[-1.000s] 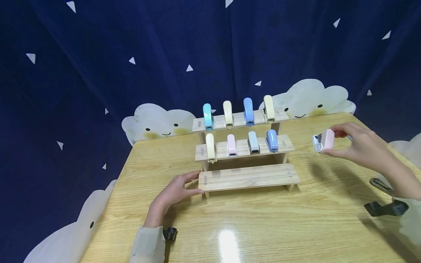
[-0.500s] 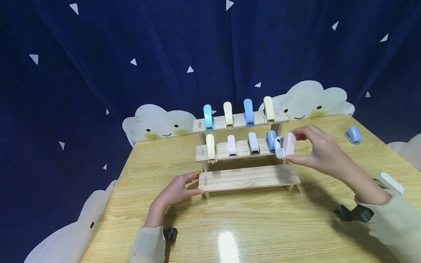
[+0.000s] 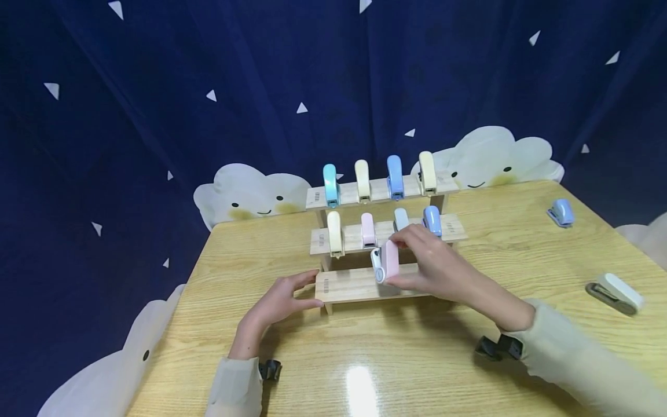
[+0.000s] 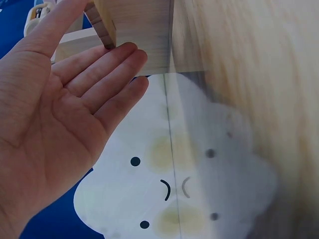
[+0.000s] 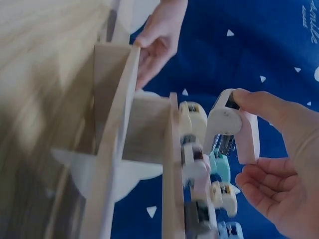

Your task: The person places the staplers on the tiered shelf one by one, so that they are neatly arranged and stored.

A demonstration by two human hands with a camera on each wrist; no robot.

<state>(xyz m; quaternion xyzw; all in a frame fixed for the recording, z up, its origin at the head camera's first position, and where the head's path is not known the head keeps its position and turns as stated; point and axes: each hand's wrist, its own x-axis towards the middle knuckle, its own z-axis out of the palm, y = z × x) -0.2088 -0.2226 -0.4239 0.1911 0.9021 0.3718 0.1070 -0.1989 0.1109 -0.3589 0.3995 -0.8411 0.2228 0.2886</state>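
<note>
My right hand (image 3: 443, 269) pinches a pink and white stapler (image 3: 389, 260) between thumb and fingertips, above the bottom step of a wooden three-tier display shelf (image 3: 346, 285). In the right wrist view the stapler (image 5: 247, 137) hangs tilted, its hinge disc towards the camera. My left hand (image 3: 280, 298) rests at the left end of that bottom step, thumb at the front corner and index finger at the rear one. Its other fingers (image 4: 102, 87) are extended beside the shelf's wooden leg in the left wrist view. Several staplers stand on the upper tiers, among them a pink stapler (image 3: 367, 230).
On the table's right side lie a blue stapler (image 3: 561, 212) and a white stapler (image 3: 617, 292). A turquoise stapler (image 3: 330, 184) stands at the top tier's left end. Behind the table (image 3: 417, 359) hangs a dark blue curtain (image 3: 250, 69) with white triangles and clouds.
My right hand has carried the pink and white stapler leftward from the table's right side to over the bottom step. My left hand has stayed at the shelf's end.
</note>
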